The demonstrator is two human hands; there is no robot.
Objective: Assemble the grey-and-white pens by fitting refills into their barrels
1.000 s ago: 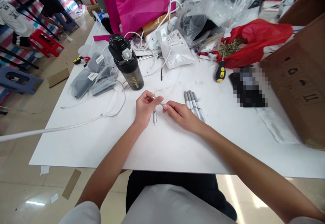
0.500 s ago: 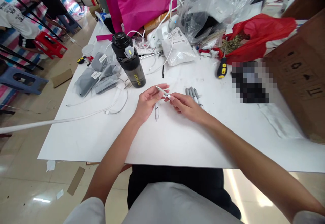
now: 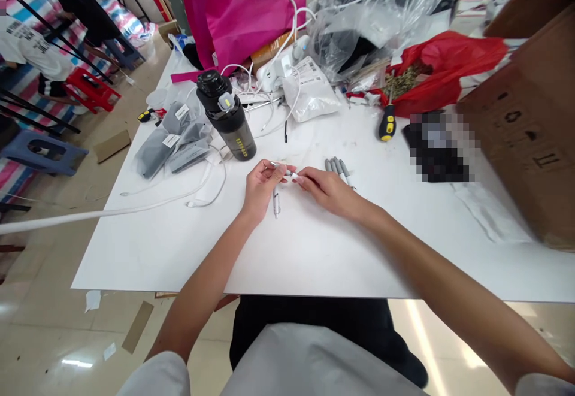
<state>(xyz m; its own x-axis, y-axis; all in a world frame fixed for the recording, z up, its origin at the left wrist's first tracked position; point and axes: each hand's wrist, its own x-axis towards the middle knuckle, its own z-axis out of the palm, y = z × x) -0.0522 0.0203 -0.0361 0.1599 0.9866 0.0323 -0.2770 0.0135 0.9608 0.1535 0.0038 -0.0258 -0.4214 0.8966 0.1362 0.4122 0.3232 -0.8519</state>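
My left hand point(image 3: 262, 189) and my right hand point(image 3: 326, 187) meet above the table, closed on one slim grey-and-white pen point(image 3: 290, 173). The left fingers pinch its grey, pointed part, while the right fingertips grip the white end. Fingers hide some of the pen. Just below my left hand a second pen point(image 3: 276, 204), white and silver, lies on the table. Beyond my right hand several grey-and-white pens point(image 3: 338, 168) lie side by side, their lower ends partly covered by that hand. A short black stick point(image 3: 286, 131) rests farther back.
A dark water bottle point(image 3: 231, 123) stands behind my left hand, near grey bagged packets point(image 3: 157, 147). White cables point(image 3: 148, 207) cross the table's left side. A screwdriver point(image 3: 387, 123), a red bag point(image 3: 453, 60) and a cardboard box point(image 3: 525, 126) are at the right. Other people are at the far left.
The pen in my hands has tilted flatter, and its pointed end has shifted slightly left. Both hands keep their grip. The whole view has moved a little.
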